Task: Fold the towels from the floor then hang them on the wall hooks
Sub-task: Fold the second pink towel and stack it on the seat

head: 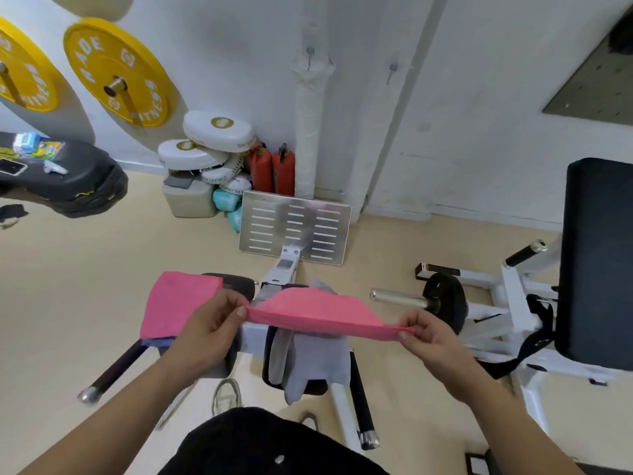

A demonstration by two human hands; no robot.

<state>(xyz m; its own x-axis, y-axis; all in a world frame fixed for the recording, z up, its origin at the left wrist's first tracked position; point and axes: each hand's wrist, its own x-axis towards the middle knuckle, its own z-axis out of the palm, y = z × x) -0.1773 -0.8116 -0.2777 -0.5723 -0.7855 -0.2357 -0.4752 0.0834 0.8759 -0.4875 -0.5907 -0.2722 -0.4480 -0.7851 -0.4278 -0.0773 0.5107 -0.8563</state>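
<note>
Gym floor (pixel 85 269); above a grey towel (pixel 308 354), left grip (pixel 209 323) and right grip (pixel 428 332) pinch the ends of a pink towel (pixel 308 308).

On the beige floor (pixel 85 286) a white machine frame (pixel 284 269) is seen standing, a grey towel (pixel 315 354) draped over its black seat pad (pixel 317 388) and a folded pink towel (pixel 178 306) laid over its roller pad (pixel 238 283), while white boxing pads (pixel 215 132) and two red fire extinguishers (pixel 274 169) are kept on the floor against the wall.
</note>
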